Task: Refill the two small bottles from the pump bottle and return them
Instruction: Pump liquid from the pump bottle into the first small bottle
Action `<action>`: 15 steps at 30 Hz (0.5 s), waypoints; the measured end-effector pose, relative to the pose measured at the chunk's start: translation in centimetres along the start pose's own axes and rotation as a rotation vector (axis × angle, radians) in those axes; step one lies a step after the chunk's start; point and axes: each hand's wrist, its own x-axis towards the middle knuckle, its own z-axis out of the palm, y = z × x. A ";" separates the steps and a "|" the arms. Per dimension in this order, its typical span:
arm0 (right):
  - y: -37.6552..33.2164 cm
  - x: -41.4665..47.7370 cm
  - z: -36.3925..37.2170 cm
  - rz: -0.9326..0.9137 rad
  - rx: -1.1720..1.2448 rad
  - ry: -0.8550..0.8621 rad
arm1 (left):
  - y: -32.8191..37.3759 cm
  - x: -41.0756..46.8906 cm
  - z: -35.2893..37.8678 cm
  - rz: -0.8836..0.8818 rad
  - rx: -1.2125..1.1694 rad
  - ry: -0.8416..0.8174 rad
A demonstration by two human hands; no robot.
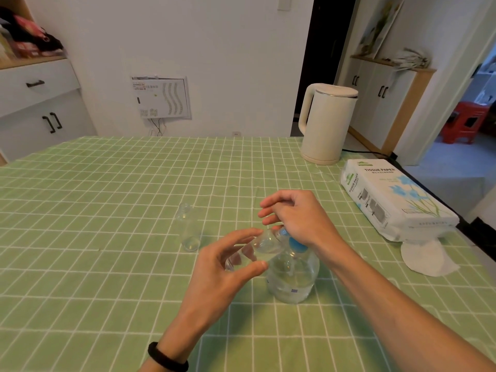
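Observation:
A clear pump bottle (294, 277) with a blue pump head (295, 244) stands on the green checked tablecloth (107, 264) near the table's middle. My right hand (298, 216) rests on top of the pump head, fingers loosely spread toward the left. My left hand (228, 267) grips a small clear bottle (255, 249), tilted with its mouth up against the pump's nozzle. A second small clear bottle (189, 229) stands upright and uncapped on the cloth, to the left of both hands.
A cream electric kettle (326, 124) stands at the back right, its cord trailing off the table. A tissue paper pack (394, 200) lies at the right edge, with a loose white tissue (426, 256) beside it. Cabinets line the walls behind.

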 end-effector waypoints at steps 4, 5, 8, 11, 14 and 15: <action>-0.1 -0.1 -0.1 -0.003 -0.029 -0.005 | -0.1 -0.1 0.0 -0.001 0.013 -0.001; -0.3 -0.1 -0.1 -0.007 -0.036 -0.012 | 0.0 -0.1 -0.1 0.000 0.016 -0.002; -0.8 0.1 -0.4 -0.048 -0.062 -0.010 | 0.5 -0.1 -0.2 0.023 0.021 -0.006; -0.9 0.1 -0.5 -0.054 -0.061 -0.006 | 0.5 0.0 -0.2 0.036 0.029 -0.013; -0.8 0.0 -0.5 -0.039 -0.042 -0.009 | 0.4 0.0 -0.2 0.036 0.014 -0.011; -0.7 0.0 -0.4 -0.035 -0.029 -0.006 | 0.3 0.0 -0.2 0.032 0.011 -0.010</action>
